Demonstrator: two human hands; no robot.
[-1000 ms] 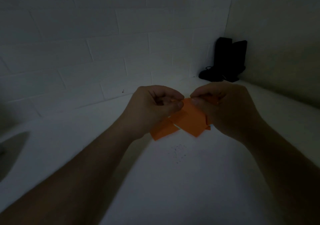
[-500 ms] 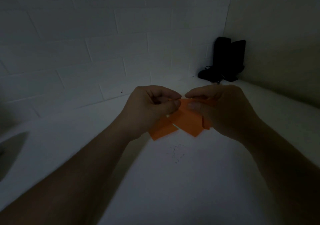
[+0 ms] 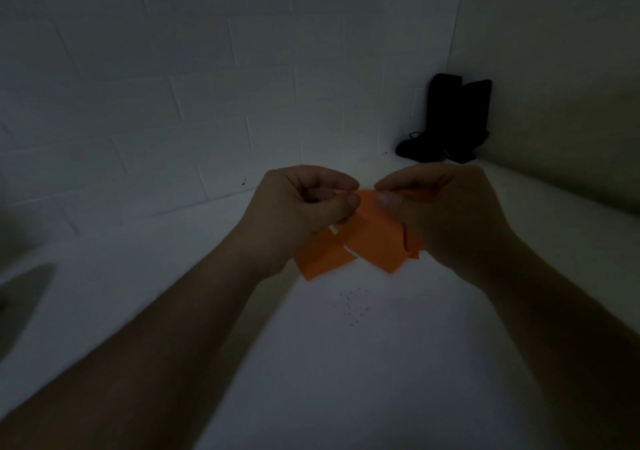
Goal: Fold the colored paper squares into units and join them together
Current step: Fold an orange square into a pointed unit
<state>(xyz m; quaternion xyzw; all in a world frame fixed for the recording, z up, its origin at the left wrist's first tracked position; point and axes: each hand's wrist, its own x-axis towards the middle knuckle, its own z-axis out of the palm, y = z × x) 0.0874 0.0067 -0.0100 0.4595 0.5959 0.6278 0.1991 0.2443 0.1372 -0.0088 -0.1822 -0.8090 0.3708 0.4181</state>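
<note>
An orange folded paper piece [image 3: 375,241] hangs between my two hands above the white table [image 3: 346,363]. My left hand [image 3: 298,210] pinches its upper left edge between thumb and forefinger. My right hand [image 3: 446,214] pinches the upper right part, thumb on the front face. A second orange flap [image 3: 320,257] sticks out below my left hand; whether it is a separate unit or part of the same piece I cannot tell. More orange edges [image 3: 412,247] show by my right palm. The light is dim.
A dark object with a cord [image 3: 450,120] stands in the far corner where the block wall meets the right wall. A dim grey shape [image 3: 20,297] lies at the table's left edge. Small dark specks [image 3: 353,305] mark the tabletop below the paper.
My hands have drawn slightly closer together and the paper has shifted a little between them. My right thumb now lies on the paper's upper front.
</note>
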